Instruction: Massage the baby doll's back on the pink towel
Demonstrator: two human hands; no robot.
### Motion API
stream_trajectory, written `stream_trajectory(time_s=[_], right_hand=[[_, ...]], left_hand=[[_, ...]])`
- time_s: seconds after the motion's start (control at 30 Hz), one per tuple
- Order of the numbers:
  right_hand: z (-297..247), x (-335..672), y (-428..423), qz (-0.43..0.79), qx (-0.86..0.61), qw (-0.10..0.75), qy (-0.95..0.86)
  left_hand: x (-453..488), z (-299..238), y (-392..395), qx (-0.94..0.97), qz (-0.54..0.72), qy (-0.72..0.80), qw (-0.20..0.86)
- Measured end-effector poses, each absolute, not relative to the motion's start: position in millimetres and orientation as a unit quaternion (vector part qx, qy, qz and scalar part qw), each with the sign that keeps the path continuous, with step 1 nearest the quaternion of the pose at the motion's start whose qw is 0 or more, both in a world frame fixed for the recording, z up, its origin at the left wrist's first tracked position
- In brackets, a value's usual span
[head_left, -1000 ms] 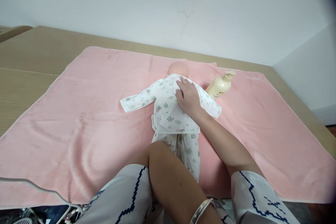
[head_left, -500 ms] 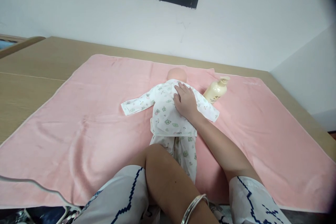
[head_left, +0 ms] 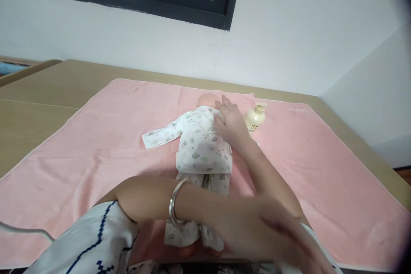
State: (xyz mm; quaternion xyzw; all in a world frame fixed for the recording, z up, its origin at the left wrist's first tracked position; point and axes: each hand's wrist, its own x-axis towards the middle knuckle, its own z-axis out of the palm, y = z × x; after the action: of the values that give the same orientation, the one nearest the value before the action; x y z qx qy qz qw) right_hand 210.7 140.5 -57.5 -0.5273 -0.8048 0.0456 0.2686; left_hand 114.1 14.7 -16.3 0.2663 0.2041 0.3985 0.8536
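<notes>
- Fingers of the right hand are spread over the doll.
- Left hand is blurred; finger closure cannot be told.
- Light, flat contact is advised.

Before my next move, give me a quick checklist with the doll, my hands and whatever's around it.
1. Doll lying on the pink blanket: ok.
2. Both sleeves laid out: cannot tell; the left-side sleeve stretches outward, but the other is mostly hidden behind the right hand and forearm.
3. Right hand resting on the doll: cannot tell; it is over the upper back and shoulder, but contact is unclear.
4. Left hand easy to read: not ok; it is blurred, its arm crossing in front of the doll's legs.
5. Pump bottle free of the hands: ok; blanket shows between it and the right hand.
</notes>
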Motion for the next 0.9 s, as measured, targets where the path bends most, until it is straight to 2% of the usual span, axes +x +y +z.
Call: stream_trajectory(time_s=[0.07, 0.13, 0.23, 0.43, 0.6, 0.73, 0.9], right_hand=[[-34, 233, 135, 0.045, -0.527, 0.317, -0.788], [-17, 257, 133, 0.019, -0.566, 0.342, -0.750], [-5, 290, 135, -0.003, -0.642, 0.326, -0.694], [-7, 307, 142, 0.070, -0.686, 0.228, -0.687], [-12, 291, 146, 0.009, -0.709, 0.143, -0.690], [-16, 283, 147, -0.059, -0.722, 0.127, -0.678], [-18, 280, 148, -0.089, -0.720, 0.134, -0.675]], left_hand=[[120, -19, 36, 0.387, 0.337, 0.174, 0.841], [128, -22, 67, 0.461, 0.390, 0.182, 0.776], [146, -23, 116, 0.357, 0.429, 0.276, 0.782], [191, -21, 177, 0.162, 0.523, 0.337, 0.766], [203, -28, 187, 0.131, 0.539, 0.293, 0.779], [194, -31, 175, 0.152, 0.540, 0.264, 0.785], [159, -38, 143, 0.167, 0.486, 0.332, 0.791]])
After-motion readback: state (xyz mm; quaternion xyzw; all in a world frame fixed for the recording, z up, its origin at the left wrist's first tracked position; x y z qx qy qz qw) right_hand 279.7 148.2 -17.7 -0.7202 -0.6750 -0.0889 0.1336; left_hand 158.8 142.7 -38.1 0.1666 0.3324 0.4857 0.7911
